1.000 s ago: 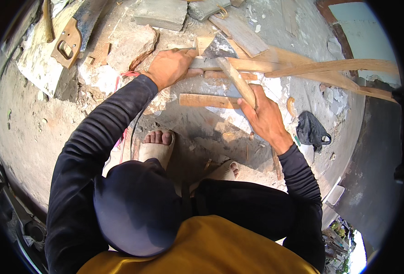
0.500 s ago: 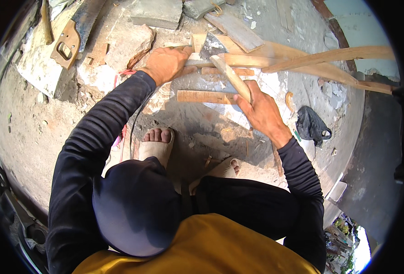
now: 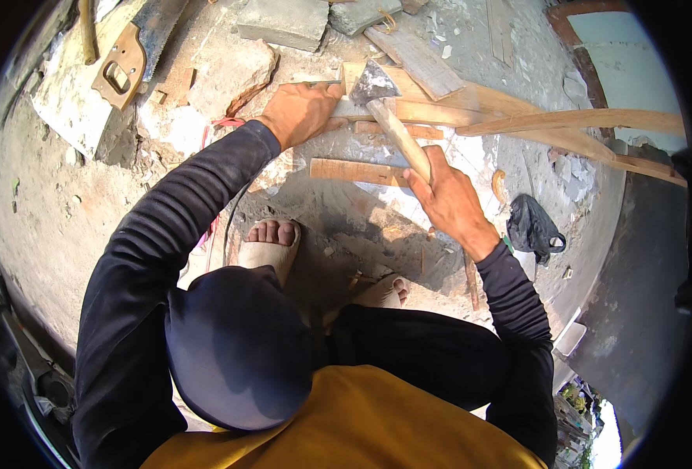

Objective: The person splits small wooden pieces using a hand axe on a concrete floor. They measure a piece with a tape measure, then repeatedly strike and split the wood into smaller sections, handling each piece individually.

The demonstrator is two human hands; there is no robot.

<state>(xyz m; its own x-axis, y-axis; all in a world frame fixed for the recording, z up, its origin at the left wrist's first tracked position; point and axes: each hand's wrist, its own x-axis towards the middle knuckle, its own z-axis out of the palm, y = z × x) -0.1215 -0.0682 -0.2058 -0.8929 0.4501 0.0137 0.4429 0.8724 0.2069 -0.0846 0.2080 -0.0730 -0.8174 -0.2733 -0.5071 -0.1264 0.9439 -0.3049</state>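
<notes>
You seem to be trimming, left hand clasping the wooden strip that runs rightward from it, right hand wrapped round the hatchet, so the next stroke likely calls for a steady left grip.

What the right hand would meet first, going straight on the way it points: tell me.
Beyond the wooden-handled tool it grips, the right hand would probably first meet the farther short wooden strip, though it might pass above it: depth is unclear here.
</notes>
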